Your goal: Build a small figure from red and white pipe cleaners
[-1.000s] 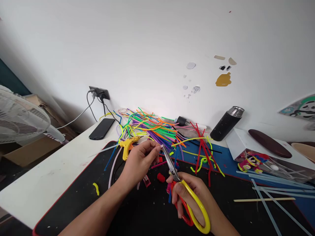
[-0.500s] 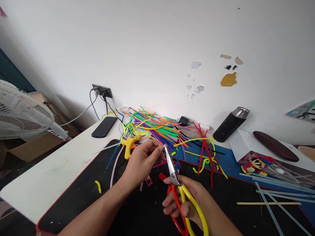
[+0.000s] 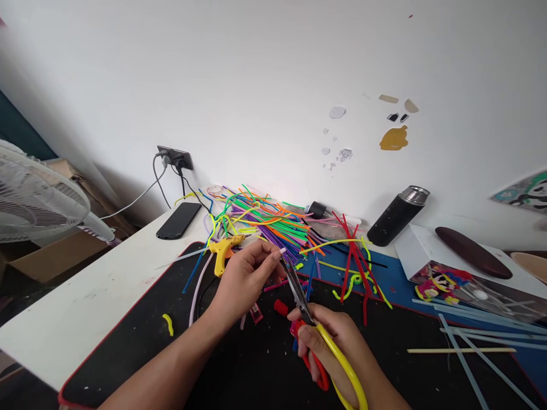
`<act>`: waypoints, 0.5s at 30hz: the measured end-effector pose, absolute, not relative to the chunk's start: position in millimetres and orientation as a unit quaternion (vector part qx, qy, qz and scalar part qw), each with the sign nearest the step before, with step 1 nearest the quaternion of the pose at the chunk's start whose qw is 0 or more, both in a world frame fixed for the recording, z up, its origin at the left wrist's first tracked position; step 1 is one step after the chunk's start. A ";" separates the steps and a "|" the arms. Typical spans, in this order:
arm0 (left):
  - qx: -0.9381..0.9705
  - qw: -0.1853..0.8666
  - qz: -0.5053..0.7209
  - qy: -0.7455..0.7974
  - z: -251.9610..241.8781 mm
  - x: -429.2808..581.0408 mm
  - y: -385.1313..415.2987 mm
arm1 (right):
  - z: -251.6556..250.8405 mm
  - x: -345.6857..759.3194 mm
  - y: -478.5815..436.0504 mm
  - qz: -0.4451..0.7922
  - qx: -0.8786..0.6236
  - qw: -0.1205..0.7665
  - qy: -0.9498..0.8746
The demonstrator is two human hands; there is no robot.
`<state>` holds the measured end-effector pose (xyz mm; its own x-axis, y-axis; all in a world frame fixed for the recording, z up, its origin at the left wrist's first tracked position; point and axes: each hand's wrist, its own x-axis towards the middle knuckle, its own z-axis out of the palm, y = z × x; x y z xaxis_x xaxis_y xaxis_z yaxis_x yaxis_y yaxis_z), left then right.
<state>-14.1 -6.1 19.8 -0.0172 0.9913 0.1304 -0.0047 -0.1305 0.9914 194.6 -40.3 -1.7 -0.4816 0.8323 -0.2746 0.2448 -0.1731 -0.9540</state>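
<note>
My left hand (image 3: pixel 250 270) is closed in a pinch around a small whitish piece (image 3: pixel 282 250), whose tip shows above the thumb; its kind is too small to tell. My right hand (image 3: pixel 331 336) grips a pair of scissors (image 3: pixel 302 304) with one yellow and one red handle. The blades point up and away, with their tips close to the left fingertips and the whitish piece. Below the blades, a red fuzzy piece (image 3: pixel 281 308) and a pink-red clip (image 3: pixel 256 313) lie on the black mat (image 3: pixel 141 347).
Behind my hands spreads a pile of coloured pipe cleaners (image 3: pixel 273 219), with a yellow glue gun (image 3: pixel 221 253) at its left. A phone (image 3: pixel 178 220) lies farther left. To the right are a black flask (image 3: pixel 397 216), red pipe cleaners (image 3: pixel 348 267) and translucent glue sticks (image 3: pixel 465 361).
The scissors have turned in my right hand, so the blades now show darker and edge-on, and the red handle has swung in under the fingers. My left hand keeps its pinch.
</note>
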 end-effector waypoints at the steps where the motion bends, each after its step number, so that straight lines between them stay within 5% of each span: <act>1: 0.523 0.463 0.539 0.471 19.8 -13.9 -6.0 | -1.4 194.5 -40.5 0.613 -0.454 0.244 -0.599; 15: 0.545 0.446 0.515 0.489 20.9 -11.6 -10.2 | -0.9 195.0 -39.8 0.553 -0.495 0.243 -0.624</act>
